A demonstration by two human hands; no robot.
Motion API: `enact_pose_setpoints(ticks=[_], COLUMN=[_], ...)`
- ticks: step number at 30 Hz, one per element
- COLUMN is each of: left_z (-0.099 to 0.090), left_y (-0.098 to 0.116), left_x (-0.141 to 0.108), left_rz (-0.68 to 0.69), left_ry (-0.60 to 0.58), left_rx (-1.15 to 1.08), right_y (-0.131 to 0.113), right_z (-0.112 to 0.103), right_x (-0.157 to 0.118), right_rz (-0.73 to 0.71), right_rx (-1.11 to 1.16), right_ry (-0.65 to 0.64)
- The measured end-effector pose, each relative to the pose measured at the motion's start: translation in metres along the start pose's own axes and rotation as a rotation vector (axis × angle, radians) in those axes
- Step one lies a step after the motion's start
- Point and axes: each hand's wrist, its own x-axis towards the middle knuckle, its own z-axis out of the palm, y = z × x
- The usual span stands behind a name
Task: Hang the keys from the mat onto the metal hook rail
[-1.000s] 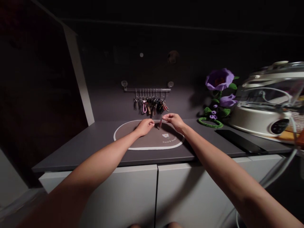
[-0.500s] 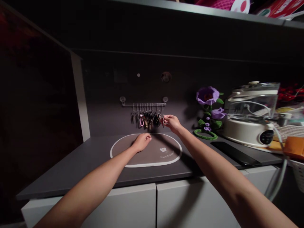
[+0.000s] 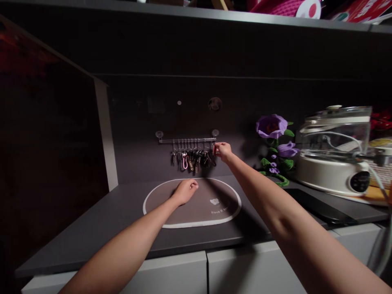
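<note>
A clear rail (image 3: 187,141) with hooks is fixed to the dark wall, and several keys and keyrings (image 3: 196,160) hang from it, one with a pink loop (image 3: 184,161). At the rail's right end my right hand (image 3: 223,150) pinches a small reddish item (image 3: 214,150), partly hidden by the fingers. My left hand (image 3: 185,191) rests on the brown oval mat (image 3: 196,210) below the keys, its fingers curled. Whether anything lies inside those fingers is hidden.
Right of the mat stand purple crafted flowers (image 3: 272,126), a black flat object (image 3: 321,206) and a white appliance (image 3: 329,171) with a clear top. A shelf edge (image 3: 183,10) runs overhead.
The view has shifted, so the counter and rail sit lower in the picture. My right hand has risen towards the rail's right end with the reddish item. My left hand stays on the mat.
</note>
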Motion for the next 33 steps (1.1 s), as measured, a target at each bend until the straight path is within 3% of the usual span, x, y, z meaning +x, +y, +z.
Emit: enact_pose_setpoints(ticks=[8,15,24,30,33], left_z=[-0.002,-0.004,-0.003,-0.005,-0.011], left_y=[0.003,0.004,-0.001,-0.003,0.002], left_x=[-0.001,-0.001,-0.002,-0.005,-0.006], left_rz=[-0.019,-0.043,-0.084,-0.212,-0.334], left_ry=[-0.004,0.001,-0.007,-0.057,-0.069], left_rx=[-0.017,-0.011,0.015,-0.115,-0.24], right_y=[0.015,0.03,0.046,0.043,0.037], right_z=[0.001,-0.001,-0.005,-0.017,-0.018], right_x=[0.01,0.009,0.007,-0.018,-0.046], right_rz=[0.027,-0.002,-0.037,-0.078,-0.084], right_rx=[-0.004,0.022,-0.077,-0.376,-0.389], right_ry=[0.009,-0.074,-0.001,0.257,0.141])
